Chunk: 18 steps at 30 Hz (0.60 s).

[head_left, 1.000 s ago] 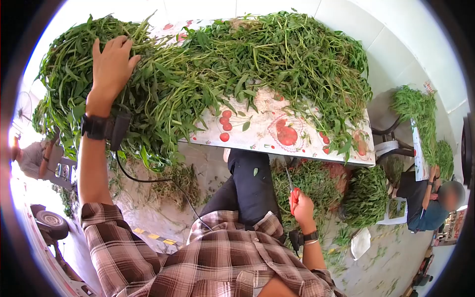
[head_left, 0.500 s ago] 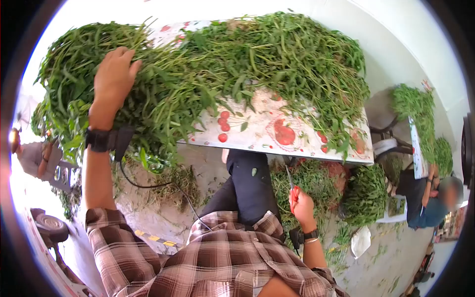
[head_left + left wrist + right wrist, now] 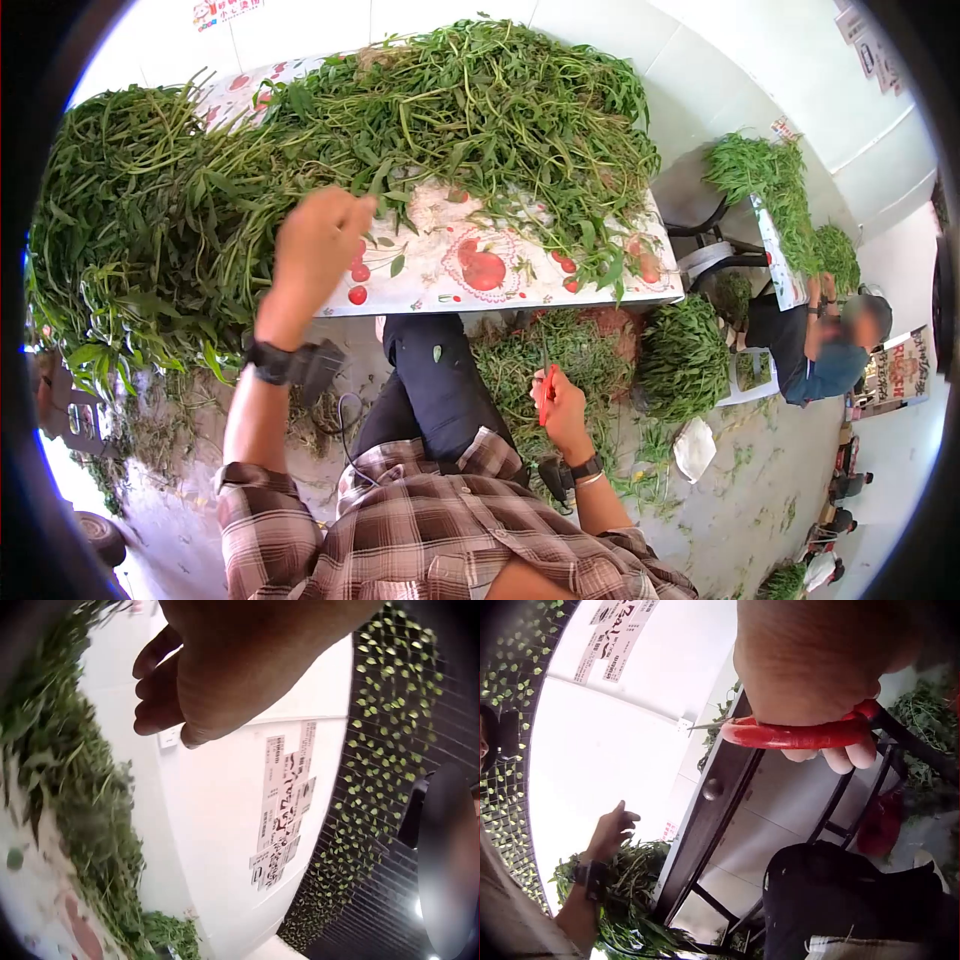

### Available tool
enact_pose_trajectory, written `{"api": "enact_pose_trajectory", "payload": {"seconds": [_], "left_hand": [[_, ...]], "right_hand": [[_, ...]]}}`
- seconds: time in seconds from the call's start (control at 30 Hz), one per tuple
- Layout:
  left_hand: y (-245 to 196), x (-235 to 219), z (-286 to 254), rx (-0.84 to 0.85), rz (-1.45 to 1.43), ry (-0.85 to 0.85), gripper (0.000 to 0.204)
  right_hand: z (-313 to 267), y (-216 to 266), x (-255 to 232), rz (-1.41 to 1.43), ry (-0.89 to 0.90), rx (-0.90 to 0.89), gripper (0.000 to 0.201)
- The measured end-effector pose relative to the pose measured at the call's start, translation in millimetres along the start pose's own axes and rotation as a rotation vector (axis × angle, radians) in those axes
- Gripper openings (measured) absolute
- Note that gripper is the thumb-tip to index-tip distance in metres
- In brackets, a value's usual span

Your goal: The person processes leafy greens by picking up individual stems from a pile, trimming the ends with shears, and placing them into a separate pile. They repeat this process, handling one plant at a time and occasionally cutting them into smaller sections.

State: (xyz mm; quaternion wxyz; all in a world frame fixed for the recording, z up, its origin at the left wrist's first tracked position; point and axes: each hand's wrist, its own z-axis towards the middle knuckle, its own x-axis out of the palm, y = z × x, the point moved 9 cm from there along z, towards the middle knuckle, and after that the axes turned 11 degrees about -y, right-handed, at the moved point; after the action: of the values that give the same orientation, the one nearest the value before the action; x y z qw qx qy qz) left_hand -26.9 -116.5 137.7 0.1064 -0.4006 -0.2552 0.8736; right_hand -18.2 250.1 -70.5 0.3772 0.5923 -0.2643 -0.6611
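My left hand (image 3: 318, 245) is over the front edge of the leafy green stems (image 3: 210, 200), at the left part of the table (image 3: 425, 275). In the left wrist view its fingers (image 3: 159, 705) are loosely bent with nothing between them. My right hand (image 3: 568, 418) grips scissors with red handles (image 3: 546, 395) beside my right thigh, below the table's front edge. In the right wrist view the red handle (image 3: 802, 736) crosses under the palm, and a thin blade (image 3: 705, 726) sticks out. A larger heap of stems (image 3: 470, 110) covers the table's back.
More greens (image 3: 685, 360) are piled on the floor under and beside the table, with a white scrap (image 3: 694, 449) nearby. At the right a person (image 3: 830, 350) sits at another table of greens (image 3: 775, 200). My legs (image 3: 435, 370) reach under the table edge.
My left hand has lifted off the left heap and come right and nearer my body. The head view has turned to the right. My right hand keeps hold of the scissors.
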Motion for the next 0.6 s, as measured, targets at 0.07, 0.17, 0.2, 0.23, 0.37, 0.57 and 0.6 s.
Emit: {"api": "enact_pose_trajectory", "payload": {"seconds": [0.07, 0.17, 0.2, 0.23, 0.37, 0.57, 0.6], "left_hand": [[7, 40, -18, -0.035, -0.216, -0.016, 0.034], [8, 72, -33, -0.091, -0.339, 0.043, 0.037], [9, 75, -36, -0.105, -0.367, 0.033, 0.037], [11, 76, -38, -0.119, -0.393, 0.024, 0.037], [10, 76, -39, -0.112, -0.406, 0.002, 0.036], [12, 84, -40, -0.142, -0.483, -0.093, 0.035], [15, 87, -41, -0.14, -0.486, -0.11, 0.035]], "right_hand": [[-1, -2, -4, 0.28, 0.007, 0.1, 0.013], [3, 3, -17, 0.335, 0.007, 0.159, 0.014], [4, 3, -18, 0.407, 0.01, 0.22, 0.013], [5, 9, -19, 0.403, 0.015, 0.219, 0.013], [23, 34, -35, 0.371, -0.043, 0.19, 0.01], [112, 79, -72, 0.414, -0.1, 0.087, 0.016], [130, 88, -79, 0.413, -0.145, 0.046, 0.017]]}}
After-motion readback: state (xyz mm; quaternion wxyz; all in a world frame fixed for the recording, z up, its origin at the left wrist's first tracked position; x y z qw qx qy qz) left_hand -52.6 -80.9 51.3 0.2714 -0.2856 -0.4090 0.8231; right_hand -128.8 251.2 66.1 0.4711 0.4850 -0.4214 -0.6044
